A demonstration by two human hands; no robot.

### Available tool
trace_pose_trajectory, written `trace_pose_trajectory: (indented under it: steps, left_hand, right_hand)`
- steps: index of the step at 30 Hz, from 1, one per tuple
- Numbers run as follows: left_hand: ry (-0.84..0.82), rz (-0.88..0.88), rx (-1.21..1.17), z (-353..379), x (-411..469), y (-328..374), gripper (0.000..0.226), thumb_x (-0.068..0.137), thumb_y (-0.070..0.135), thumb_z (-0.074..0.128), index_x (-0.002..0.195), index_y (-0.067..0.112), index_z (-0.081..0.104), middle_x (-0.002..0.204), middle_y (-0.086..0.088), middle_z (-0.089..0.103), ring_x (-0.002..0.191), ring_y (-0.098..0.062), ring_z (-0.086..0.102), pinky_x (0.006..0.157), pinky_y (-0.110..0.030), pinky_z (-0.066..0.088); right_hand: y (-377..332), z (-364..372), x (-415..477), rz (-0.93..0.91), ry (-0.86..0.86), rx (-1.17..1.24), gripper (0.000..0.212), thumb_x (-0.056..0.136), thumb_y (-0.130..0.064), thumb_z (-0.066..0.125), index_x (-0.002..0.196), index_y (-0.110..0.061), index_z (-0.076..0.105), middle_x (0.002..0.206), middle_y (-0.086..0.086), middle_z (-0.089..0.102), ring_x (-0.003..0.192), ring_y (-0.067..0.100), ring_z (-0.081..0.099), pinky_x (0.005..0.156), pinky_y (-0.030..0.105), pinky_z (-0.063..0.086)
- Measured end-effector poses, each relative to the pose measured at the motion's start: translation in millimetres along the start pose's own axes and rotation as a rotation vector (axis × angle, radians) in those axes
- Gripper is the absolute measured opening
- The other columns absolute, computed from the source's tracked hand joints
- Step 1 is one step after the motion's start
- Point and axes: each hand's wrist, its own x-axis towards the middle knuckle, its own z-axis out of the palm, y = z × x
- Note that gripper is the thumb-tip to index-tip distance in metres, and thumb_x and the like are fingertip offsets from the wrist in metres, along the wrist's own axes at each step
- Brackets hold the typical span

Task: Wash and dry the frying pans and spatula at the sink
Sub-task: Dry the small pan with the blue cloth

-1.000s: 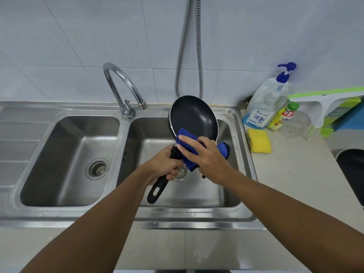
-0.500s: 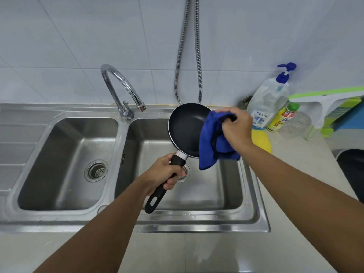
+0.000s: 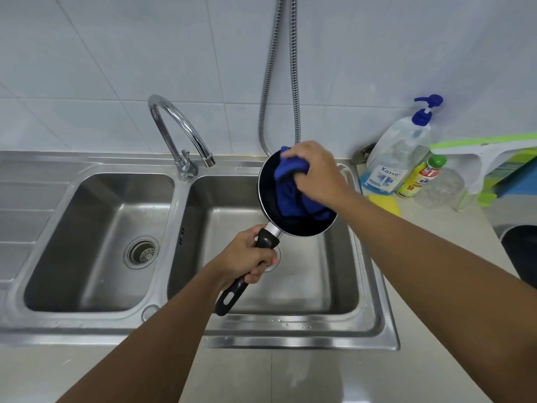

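A small black frying pan (image 3: 296,225) is held tilted over the right basin of the steel double sink (image 3: 374,289). My left hand (image 3: 247,257) grips its black handle. A blue cloth (image 3: 290,187) is bunched inside the pan, and my right hand (image 3: 316,170) presses it against the pan's inner surface near the far rim. Another dark pan (image 3: 520,254) shows only partly at the right edge of the counter. No spatula is visible.
A chrome tap (image 3: 180,132) arches between the basins, and a metal hose (image 3: 282,74) hangs on the tiled wall. On the right counter stand a soap pump bottle (image 3: 398,152), a yellow bottle (image 3: 418,175), a yellow sponge (image 3: 386,203) and a green-white squeegee (image 3: 488,158).
My right hand carried the blue cloth from the pan's near edge out to its right side, then into the pan near its far rim. The pan now faces more upward.
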Motion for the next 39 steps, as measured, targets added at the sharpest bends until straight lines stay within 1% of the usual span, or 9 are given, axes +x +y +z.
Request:
trace_pose_trajectory:
  steps: [2,5,10,17,20,23,26,32,39]
  left_hand:
    - [-0.01,0.01,-0.002,0.6,-0.2,1.3,0.034,0.078,-0.016,0.058,0.1,0.01,0.058,0.076,-0.016,0.053,0.043,-0.016,0.029,0.039,-0.02,0.025]
    - [-0.011,0.004,0.008,0.3,-0.4,0.8,0.032,0.079,-0.015,0.058,0.106,0.001,0.055,0.068,-0.01,0.053,0.041,-0.017,0.029,0.039,-0.021,0.024]
    - [-0.005,-0.012,-0.003,-5.3,-4.1,-9.3,0.035,0.078,-0.016,0.06,0.107,0.004,0.061,0.076,-0.016,0.055,0.039,-0.016,0.031,0.038,-0.019,0.025]
    - [-0.044,-0.015,-0.009,-2.2,-5.4,-16.4,0.051,0.075,-0.015,0.059,0.122,0.003,0.058,0.086,-0.017,0.053,0.039,-0.016,0.032,0.039,-0.02,0.025]
    - [-0.05,-0.012,0.077,4.8,-4.0,-12.3,0.054,0.074,-0.015,0.06,0.121,0.012,0.061,0.08,-0.016,0.049,0.039,-0.017,0.031,0.039,-0.02,0.027]
    - [-0.029,0.0,0.132,17.7,-0.7,-7.8,0.055,0.077,-0.015,0.06,0.121,0.017,0.059,0.076,-0.014,0.044,0.04,-0.018,0.031,0.04,-0.022,0.028]
    - [0.0,0.027,0.116,25.6,0.5,-7.1,0.049,0.078,-0.014,0.058,0.116,0.017,0.058,0.08,-0.015,0.05,0.041,-0.018,0.032,0.04,-0.022,0.028]
    - [0.04,0.011,0.064,20.0,-3.2,-11.6,0.048,0.078,-0.018,0.062,0.118,0.01,0.059,0.068,-0.01,0.049,0.04,-0.017,0.03,0.039,-0.022,0.027]
    - [0.013,-0.022,0.118,42.6,-3.0,-22.8,0.042,0.076,-0.017,0.063,0.111,0.007,0.059,0.079,-0.016,0.046,0.04,-0.018,0.033,0.039,-0.021,0.028]
  right_hand:
    - [23.5,20.8,-18.8,-0.001,-0.233,-0.198,0.066,0.078,-0.036,0.062,0.144,-0.03,0.057,0.161,0.006,0.038,0.144,0.035,0.039,0.121,0.046,0.03]
    - [30.9,46.5,-51.1,0.033,-0.292,-0.14,0.064,0.093,-0.057,0.05,0.153,-0.038,0.042,0.17,-0.014,0.013,0.156,0.026,0.02,0.126,0.048,0.019]
    - [36.2,44.3,-76.8,-0.067,-0.387,0.046,0.037,0.093,-0.014,0.063,0.126,-0.026,0.074,0.158,-0.014,0.043,0.142,0.011,0.041,0.122,0.031,0.027]
    - [84.2,9.5,-60.5,-0.446,-0.312,-0.374,0.021,0.069,-0.002,0.073,0.086,-0.011,0.081,0.136,0.005,0.066,0.098,0.03,0.061,0.089,0.042,0.053]
    - [81.8,14.2,-44.1,-0.233,-0.074,-0.361,0.021,0.076,0.002,0.067,0.093,-0.008,0.074,0.143,0.013,0.058,0.108,0.04,0.061,0.099,0.041,0.047]
    - [52.9,27.7,-37.0,0.011,0.116,-0.129,0.02,0.087,-0.002,0.065,0.105,-0.007,0.071,0.139,0.011,0.054,0.122,0.029,0.055,0.109,0.028,0.037]
    - [24.0,32.2,-47.0,-0.019,-0.042,-0.004,0.037,0.087,-0.014,0.072,0.124,-0.013,0.066,0.141,0.008,0.047,0.128,0.016,0.049,0.107,0.012,0.029]
    - [39.2,19.7,-80.6,-0.074,-0.3,-0.298,0.059,0.086,-0.023,0.074,0.139,-0.036,0.051,0.16,-0.01,0.029,0.121,0.03,0.057,0.096,0.043,0.052]
    - [50.9,-2.4,-110.2,0.352,-0.279,-0.165,0.07,0.083,-0.012,0.08,0.141,-0.031,0.047,0.136,0.009,0.028,0.113,0.029,0.053,0.101,0.033,0.047]
